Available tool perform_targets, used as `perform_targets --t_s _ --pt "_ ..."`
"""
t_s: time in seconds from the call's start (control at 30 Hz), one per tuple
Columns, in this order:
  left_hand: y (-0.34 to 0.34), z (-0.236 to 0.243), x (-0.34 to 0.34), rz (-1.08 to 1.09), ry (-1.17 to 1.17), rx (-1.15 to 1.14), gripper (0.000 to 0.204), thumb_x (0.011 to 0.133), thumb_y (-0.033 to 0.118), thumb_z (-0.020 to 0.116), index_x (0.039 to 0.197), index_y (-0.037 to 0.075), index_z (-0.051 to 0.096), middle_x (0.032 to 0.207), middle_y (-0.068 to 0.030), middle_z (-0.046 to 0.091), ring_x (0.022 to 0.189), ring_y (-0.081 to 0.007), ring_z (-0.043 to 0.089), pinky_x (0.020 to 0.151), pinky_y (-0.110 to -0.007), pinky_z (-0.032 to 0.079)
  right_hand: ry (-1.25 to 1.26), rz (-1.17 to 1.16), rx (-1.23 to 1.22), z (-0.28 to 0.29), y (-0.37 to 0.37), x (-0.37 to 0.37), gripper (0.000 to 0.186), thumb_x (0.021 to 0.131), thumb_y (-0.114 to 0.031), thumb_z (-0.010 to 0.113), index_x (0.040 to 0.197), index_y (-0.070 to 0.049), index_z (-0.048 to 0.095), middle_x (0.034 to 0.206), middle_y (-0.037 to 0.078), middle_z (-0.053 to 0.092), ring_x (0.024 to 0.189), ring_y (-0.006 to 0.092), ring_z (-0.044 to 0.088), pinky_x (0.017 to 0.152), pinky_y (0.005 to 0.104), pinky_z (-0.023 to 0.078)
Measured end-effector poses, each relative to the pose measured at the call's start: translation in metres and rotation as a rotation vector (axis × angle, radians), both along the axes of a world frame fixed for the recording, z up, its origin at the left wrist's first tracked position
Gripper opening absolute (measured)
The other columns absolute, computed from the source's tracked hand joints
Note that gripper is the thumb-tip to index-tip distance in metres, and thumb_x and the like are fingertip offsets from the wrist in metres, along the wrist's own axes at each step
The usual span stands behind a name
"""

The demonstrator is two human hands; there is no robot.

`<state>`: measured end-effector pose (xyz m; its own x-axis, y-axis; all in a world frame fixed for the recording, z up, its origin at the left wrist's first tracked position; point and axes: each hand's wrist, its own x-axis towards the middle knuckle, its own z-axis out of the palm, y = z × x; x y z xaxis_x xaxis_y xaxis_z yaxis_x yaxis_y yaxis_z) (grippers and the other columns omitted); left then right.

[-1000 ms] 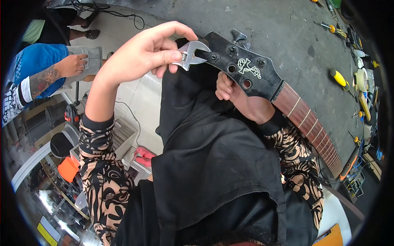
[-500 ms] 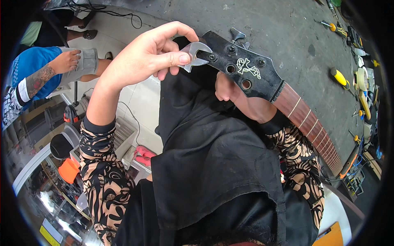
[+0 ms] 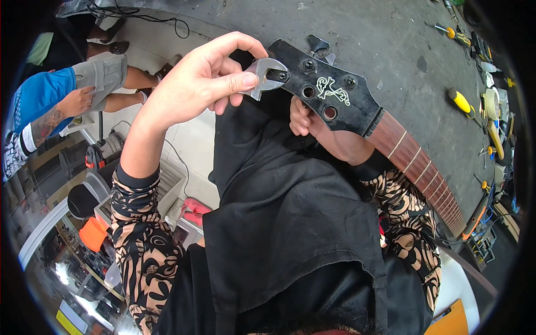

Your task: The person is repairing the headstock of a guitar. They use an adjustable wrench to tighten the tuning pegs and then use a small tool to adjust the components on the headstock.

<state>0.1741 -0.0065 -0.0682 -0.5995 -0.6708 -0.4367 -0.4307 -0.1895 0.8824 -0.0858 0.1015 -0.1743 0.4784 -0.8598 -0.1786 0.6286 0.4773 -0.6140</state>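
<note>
Pinching adjustable wrench by its head, left hand sets mouth at tuner nut, left end of headstock; right hand underneath, grip unclear. Loose fit could cause slipping, rounding nut or scratching finish.

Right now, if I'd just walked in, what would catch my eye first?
Probably the silver adjustable wrench at upper centre, held in the left hand with its open end at a black fitting on the guitar headstock. Next comes that headstock's pale curling ornament, with the brown fretted neck slanting down to the right. Far left, someone in a blue top stands out.
</note>
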Motion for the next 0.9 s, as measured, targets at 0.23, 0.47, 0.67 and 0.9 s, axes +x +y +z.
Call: perform_targets --t_s 0.23,0.47,0.67,0.9 --pt "0.009 -0.011 0.007 0.061 0.16 0.072 0.037 0.11 0.013 0.068 0.146 0.005 0.061 0.083 -0.0058 0.073 0.06 -0.0063 0.061 0.055 -0.022 0.047 -0.027 0.031 -0.029 -0.007 0.001 -0.004 0.044 0.107 -0.051 0.067 0.104 -0.008 0.061 0.091 0.005 0.06 0.08 0.0181 0.057 0.078 0.0345 0.048" --pt "0.037 -0.006 -0.001 0.235 0.188 0.158 0.039 0.111 0.014 0.065 0.148 0.004 0.057 0.087 -0.0077 0.074 0.062 -0.0091 0.065 0.057 -0.024 0.05 0.157 0.16 -0.032 -0.007 0.002 0.004 0.037 0.118 -0.036 0.057 0.129 -0.002 0.067 0.107 0.008 0.069 0.09 0.0152 0.062 0.082 0.0341 0.052" --pt "0.094 0.002 -0.038 0.511 0.421 0.399 0.057 0.112 0.015 0.067 0.15 0.002 0.026 0.106 -0.0219 0.073 0.089 -0.0335 0.081 0.082 -0.044 0.07 0.712 0.184 -0.344 -0.01 -0.009 0.051 0.041 0.116 -0.029 0.055 0.147 -0.003 0.062 0.132 0.01 0.07 0.119 0.0176 0.067 0.103 0.034 0.054" --pt "0.109 0.001 -0.026 0.569 0.494 0.346 0.052 0.111 0.015 0.067 0.149 0.003 0.032 0.103 -0.0196 0.075 0.079 -0.0282 0.079 0.072 -0.039 0.067 0.493 -0.054 -0.194 0.001 0.006 0.052 0.037 0.117 -0.032 0.055 0.134 -0.002 0.068 0.118 0.006 0.071 0.108 0.0174 0.066 0.095 0.0343 0.054"
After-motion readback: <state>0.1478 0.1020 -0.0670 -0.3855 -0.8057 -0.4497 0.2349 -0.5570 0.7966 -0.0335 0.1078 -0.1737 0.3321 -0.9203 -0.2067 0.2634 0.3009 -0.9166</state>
